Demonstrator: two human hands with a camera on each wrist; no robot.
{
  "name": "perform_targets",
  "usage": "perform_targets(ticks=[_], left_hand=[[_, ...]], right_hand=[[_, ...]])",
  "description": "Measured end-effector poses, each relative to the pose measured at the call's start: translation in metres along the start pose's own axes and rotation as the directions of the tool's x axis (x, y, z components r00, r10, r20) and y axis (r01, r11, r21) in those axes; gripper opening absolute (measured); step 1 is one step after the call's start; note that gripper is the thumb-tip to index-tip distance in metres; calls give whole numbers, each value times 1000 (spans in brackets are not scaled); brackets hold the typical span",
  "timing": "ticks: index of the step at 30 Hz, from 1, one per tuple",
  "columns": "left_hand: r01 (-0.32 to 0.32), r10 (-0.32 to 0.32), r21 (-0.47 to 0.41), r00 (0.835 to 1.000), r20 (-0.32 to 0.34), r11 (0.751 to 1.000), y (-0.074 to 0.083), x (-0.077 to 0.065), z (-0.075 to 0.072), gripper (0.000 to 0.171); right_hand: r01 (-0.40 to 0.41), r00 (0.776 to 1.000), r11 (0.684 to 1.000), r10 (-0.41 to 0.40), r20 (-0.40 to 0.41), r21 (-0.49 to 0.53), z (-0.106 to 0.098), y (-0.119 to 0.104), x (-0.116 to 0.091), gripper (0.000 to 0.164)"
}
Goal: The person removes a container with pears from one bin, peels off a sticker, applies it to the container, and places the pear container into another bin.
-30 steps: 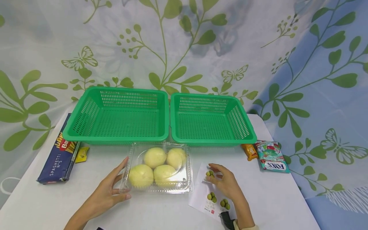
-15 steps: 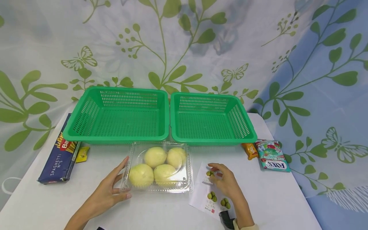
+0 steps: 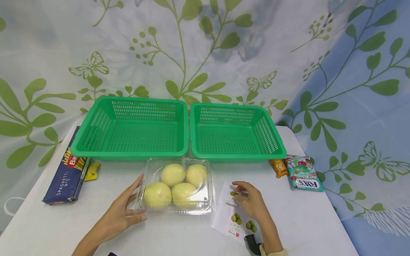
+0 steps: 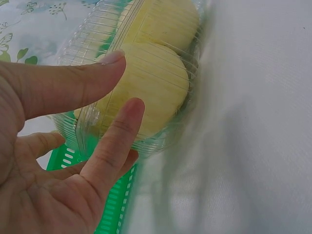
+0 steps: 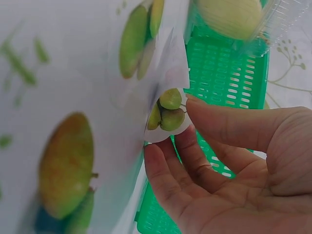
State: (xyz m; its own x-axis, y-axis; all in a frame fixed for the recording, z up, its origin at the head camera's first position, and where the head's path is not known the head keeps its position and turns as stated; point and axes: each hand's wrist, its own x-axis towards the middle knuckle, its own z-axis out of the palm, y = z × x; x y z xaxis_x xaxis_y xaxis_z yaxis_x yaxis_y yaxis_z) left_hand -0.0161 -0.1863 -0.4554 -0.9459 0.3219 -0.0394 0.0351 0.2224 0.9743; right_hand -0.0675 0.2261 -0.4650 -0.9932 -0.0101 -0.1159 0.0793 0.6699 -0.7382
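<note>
Clear box, long axis sideways

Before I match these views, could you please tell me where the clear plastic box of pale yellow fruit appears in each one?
Head: clear plastic box of pale yellow fruit, below and slightly left of centre.
Left wrist: box, upper left of centre, partly behind the left hand.
Right wrist: box, upper right, cut off by the top edge.
Shared landmark: green slotted plastic basketwork, visible in every view.
</note>
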Motion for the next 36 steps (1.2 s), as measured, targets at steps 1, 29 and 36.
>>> perform_targets(ticks=[1,29,36], left_hand=[[4,-4,0,1000,0,1000,0,0,0,114],[33,-33,-2,999,-7,999,0,-1,-2,114],[57,-53,67,997,-63,996,7,-3,-6,108]], right_hand=[[0,1000,1000,0,-1,3,0,0,0,41],[64,997,997,-63,-36,33,-5,-15,-7,36],[104,994,993,-102,-42,60,-14,-28,-11,35]])
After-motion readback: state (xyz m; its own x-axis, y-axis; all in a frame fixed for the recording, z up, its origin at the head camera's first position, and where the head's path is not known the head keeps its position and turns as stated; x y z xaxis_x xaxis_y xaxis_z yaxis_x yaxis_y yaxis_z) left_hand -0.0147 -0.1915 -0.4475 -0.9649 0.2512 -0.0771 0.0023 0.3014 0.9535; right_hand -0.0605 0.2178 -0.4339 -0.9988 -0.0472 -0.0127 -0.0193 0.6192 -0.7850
